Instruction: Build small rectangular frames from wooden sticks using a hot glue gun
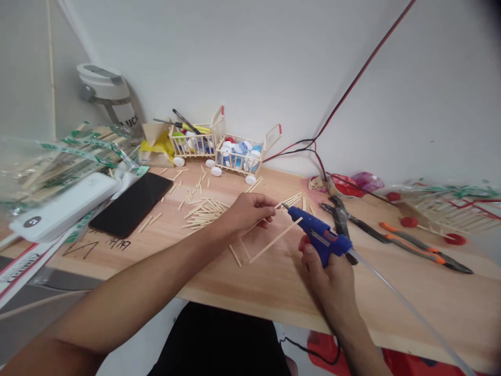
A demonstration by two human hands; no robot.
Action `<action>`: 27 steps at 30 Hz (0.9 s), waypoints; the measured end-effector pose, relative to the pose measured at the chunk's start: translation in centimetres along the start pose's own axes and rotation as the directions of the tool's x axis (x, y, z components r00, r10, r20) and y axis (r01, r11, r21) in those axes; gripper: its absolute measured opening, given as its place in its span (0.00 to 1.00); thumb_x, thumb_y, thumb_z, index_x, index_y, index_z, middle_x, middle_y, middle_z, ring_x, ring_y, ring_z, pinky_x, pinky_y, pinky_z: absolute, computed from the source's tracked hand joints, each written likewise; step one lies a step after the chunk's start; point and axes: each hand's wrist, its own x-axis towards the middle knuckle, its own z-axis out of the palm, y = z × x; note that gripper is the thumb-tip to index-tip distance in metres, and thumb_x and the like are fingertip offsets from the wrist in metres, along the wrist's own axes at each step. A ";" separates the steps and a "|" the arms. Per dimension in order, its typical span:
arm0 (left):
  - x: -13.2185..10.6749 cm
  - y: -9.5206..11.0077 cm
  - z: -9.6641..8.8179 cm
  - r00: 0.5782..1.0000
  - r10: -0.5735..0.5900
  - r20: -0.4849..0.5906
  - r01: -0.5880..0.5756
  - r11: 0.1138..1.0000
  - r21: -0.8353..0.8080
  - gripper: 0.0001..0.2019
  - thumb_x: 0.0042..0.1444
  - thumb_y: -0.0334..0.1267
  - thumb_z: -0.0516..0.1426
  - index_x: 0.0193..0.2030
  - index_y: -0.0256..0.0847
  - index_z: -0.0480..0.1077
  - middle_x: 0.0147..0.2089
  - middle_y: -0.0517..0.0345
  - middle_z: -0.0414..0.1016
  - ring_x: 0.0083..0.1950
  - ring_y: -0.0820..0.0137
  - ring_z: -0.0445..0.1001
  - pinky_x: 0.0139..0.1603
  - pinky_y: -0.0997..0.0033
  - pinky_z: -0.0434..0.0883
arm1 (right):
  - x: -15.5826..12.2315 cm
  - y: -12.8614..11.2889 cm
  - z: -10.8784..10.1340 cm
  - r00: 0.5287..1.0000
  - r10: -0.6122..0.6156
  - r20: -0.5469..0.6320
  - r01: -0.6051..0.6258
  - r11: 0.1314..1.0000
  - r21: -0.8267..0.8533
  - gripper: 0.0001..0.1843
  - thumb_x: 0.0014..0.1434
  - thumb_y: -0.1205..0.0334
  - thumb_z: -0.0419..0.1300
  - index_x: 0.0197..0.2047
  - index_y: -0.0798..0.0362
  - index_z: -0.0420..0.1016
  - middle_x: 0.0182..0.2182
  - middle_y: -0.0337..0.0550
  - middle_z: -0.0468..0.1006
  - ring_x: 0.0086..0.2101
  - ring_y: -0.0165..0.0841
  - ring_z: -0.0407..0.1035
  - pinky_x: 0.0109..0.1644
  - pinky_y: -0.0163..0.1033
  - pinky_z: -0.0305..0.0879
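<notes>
My right hand [331, 277] is wrapped round a blue glue gun [318, 234], with a long clear glue stick [403, 300] trailing out of its back end. My left hand [252, 213] pinches a short thin wooden stick [278, 205] between thumb and fingers. The gun's nozzle is at the far tip of that stick; whether they touch I cannot tell. Below my left hand, a longer wooden stick [276, 240] slants up to the right beside other thin sticks. A heap of short wooden sticks [203, 213] lies left of my left hand.
Two small wooden carts [238, 156] filled with bottle caps stand by the wall. A black phone [131, 203], a white power bank [64, 206] and bagged sticks [78, 162] lie left. Orange-handled pliers [415, 245] and another wooden piece with red wheels [442, 214] are right.
</notes>
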 end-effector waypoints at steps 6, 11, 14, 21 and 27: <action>0.1 -0.1 -0.1 1.000 -0.002 -0.007 0.003 1.000 0.020 0.06 0.54 0.23 0.56 0.37 0.30 0.74 0.24 0.61 0.69 0.23 0.80 0.66 0.25 0.79 0.66 | 0.1 0.0 0.1 1.000 -0.014 -0.004 0.014 1.000 0.003 0.19 0.62 0.50 0.52 0.41 0.57 0.75 0.29 0.46 0.78 0.28 0.36 0.72 0.32 0.38 0.67; 0.0 -0.1 -0.1 1.000 0.005 -0.005 -0.005 0.999 0.037 0.06 0.53 0.23 0.57 0.37 0.30 0.74 0.25 0.61 0.69 0.22 0.81 0.66 0.25 0.79 0.67 | 0.1 -0.1 0.1 1.000 -0.020 -0.019 0.020 1.000 0.005 0.19 0.62 0.50 0.52 0.40 0.57 0.75 0.28 0.46 0.78 0.28 0.36 0.72 0.32 0.38 0.67; 0.0 0.0 0.0 1.000 0.003 -0.012 -0.003 1.000 0.031 0.06 0.53 0.23 0.56 0.36 0.30 0.74 0.25 0.61 0.69 0.22 0.81 0.65 0.25 0.79 0.67 | 0.0 -0.1 0.1 1.000 -0.019 -0.018 0.019 1.000 0.003 0.19 0.62 0.49 0.52 0.40 0.57 0.75 0.28 0.46 0.78 0.28 0.36 0.72 0.33 0.39 0.67; 0.0 -0.1 -0.1 0.999 0.028 -0.014 -0.028 0.998 0.051 0.06 0.52 0.23 0.57 0.37 0.31 0.74 0.26 0.60 0.69 0.24 0.79 0.66 0.23 0.79 0.66 | 0.0 0.1 0.0 0.998 0.055 0.001 -0.055 0.998 0.026 0.21 0.61 0.47 0.51 0.37 0.56 0.75 0.27 0.46 0.77 0.28 0.37 0.71 0.32 0.40 0.66; 0.0 0.0 -0.2 0.998 0.057 -0.015 -0.055 0.991 0.123 0.08 0.52 0.24 0.58 0.39 0.30 0.75 0.25 0.60 0.69 0.24 0.79 0.66 0.21 0.81 0.64 | 0.0 0.5 0.1 0.991 0.128 0.030 -0.130 0.986 0.107 0.21 0.60 0.46 0.52 0.39 0.55 0.74 0.31 0.47 0.78 0.31 0.38 0.72 0.36 0.41 0.67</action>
